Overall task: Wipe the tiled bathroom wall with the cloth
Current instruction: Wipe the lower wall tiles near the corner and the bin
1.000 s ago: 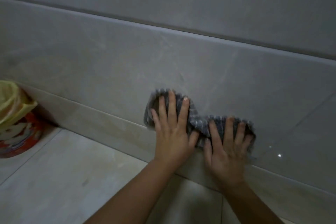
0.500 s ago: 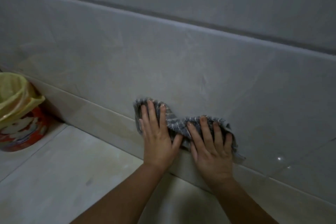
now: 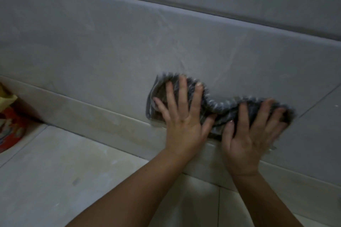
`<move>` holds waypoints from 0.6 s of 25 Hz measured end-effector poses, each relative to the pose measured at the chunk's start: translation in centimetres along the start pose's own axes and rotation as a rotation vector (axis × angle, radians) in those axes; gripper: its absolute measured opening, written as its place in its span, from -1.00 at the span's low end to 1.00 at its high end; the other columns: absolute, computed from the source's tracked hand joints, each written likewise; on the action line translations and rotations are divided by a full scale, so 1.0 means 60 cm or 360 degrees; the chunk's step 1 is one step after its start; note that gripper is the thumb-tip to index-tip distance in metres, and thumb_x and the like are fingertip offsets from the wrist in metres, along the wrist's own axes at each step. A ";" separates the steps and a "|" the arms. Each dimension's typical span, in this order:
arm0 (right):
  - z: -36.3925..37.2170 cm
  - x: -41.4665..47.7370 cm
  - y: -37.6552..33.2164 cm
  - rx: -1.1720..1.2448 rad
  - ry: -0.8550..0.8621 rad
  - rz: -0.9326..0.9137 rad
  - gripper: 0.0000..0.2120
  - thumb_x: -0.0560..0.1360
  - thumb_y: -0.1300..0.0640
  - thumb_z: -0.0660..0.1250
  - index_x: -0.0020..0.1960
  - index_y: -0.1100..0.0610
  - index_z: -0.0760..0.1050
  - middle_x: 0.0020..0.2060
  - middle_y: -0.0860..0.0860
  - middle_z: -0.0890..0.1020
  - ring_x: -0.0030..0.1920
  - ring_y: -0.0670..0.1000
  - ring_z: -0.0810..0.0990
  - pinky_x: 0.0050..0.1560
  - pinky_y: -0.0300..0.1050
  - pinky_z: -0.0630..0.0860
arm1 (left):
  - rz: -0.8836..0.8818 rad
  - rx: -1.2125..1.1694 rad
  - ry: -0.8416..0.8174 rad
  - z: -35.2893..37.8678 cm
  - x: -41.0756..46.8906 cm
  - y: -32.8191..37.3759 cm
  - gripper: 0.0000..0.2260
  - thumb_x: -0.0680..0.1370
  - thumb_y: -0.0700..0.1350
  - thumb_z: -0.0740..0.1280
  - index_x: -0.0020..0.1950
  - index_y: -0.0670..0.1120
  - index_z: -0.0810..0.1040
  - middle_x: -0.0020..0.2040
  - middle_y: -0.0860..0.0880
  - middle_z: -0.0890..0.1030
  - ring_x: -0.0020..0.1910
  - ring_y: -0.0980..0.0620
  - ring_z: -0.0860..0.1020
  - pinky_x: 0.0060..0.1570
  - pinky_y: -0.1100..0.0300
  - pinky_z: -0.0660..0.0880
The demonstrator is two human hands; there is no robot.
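Note:
A grey striped cloth (image 3: 219,106) lies bunched flat against the grey tiled wall (image 3: 110,46), low down just above the skirting tile. My left hand (image 3: 182,116) presses its left part with fingers spread. My right hand (image 3: 251,134) presses its right part, fingers also spread and blurred by motion. Both palms cover much of the cloth, and its lower edge is hidden under them.
A pale skirting tile (image 3: 92,114) runs along the wall's base above the light floor tiles (image 3: 55,171). A red patterned bin with a yellow liner (image 3: 9,121) stands at the far left against the wall. A dark grout line (image 3: 184,7) crosses the upper wall.
Both hands and the cloth slid left along the wall, then back to the right and slightly up. The bin has shifted toward the left edge of the view.

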State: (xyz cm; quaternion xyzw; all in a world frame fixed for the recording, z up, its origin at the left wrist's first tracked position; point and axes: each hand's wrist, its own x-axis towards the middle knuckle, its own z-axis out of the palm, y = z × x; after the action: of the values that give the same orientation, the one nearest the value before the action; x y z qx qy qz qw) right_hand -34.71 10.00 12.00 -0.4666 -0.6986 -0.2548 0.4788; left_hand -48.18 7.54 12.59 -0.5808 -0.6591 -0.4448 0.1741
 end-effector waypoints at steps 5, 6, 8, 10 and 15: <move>0.007 0.015 -0.061 0.0000 -0.0125 0.0023 -0.47 0.53 0.14 0.21 0.47 -0.04 0.20 0.55 0.12 -0.05 0.56 0.18 -0.19 0.51 0.20 -0.26 | 0.0323 0.0165 0.0000 -0.026 0.028 -0.044 -0.35 0.53 0.11 0.26 0.56 0.07 0.08 0.58 -0.01 -0.09 0.59 -0.08 -0.21 0.40 -0.42 -0.23; 0.005 0.006 -0.068 0.0004 -0.0157 -0.0007 -0.47 0.52 0.14 0.24 0.46 -0.06 0.23 0.56 0.08 -0.04 0.57 0.14 -0.18 0.52 0.20 -0.21 | 0.0373 0.0161 -0.0024 -0.033 0.022 -0.053 -0.37 0.53 0.06 0.28 0.55 0.07 0.12 0.59 -0.03 -0.03 0.59 -0.09 -0.13 0.41 -0.43 -0.18; -0.003 0.001 -0.079 0.0045 -0.0126 0.0030 -0.49 0.50 0.14 0.31 0.42 -0.06 0.30 0.52 0.08 0.13 0.55 0.17 0.01 0.51 0.23 -0.03 | 0.0430 0.0103 -0.0014 -0.051 0.021 -0.062 -0.49 0.58 -0.01 0.27 0.52 0.08 0.23 0.59 -0.02 0.13 0.57 -0.11 0.03 0.43 -0.42 -0.06; -0.021 0.017 -0.093 0.0088 -0.0058 0.0171 -0.52 0.48 0.13 0.34 0.38 -0.07 0.37 0.40 0.07 0.28 0.42 0.19 0.22 0.43 0.20 0.18 | 0.0460 0.0025 -0.0015 -0.071 0.031 -0.065 -0.59 0.60 -0.07 0.25 0.46 0.08 0.34 0.55 0.01 0.27 0.54 -0.12 0.14 0.43 -0.39 0.01; -0.077 0.080 -0.127 0.0466 -0.0354 0.0508 -0.83 0.26 0.10 0.46 -0.16 0.02 0.55 0.01 0.05 0.49 0.07 0.11 0.34 0.09 0.09 0.37 | 0.0271 -0.0527 -0.0380 -0.166 0.062 -0.057 -0.69 0.56 -0.10 0.22 0.27 -0.03 0.57 0.43 0.00 0.47 0.49 -0.02 0.29 0.47 -0.15 0.18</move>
State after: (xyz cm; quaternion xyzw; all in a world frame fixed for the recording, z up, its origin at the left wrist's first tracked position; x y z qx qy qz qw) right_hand -40.05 4.93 18.93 -0.5219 -0.6940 -0.0189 0.4956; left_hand -55.18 2.19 19.44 -0.7037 -0.5415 -0.4588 0.0339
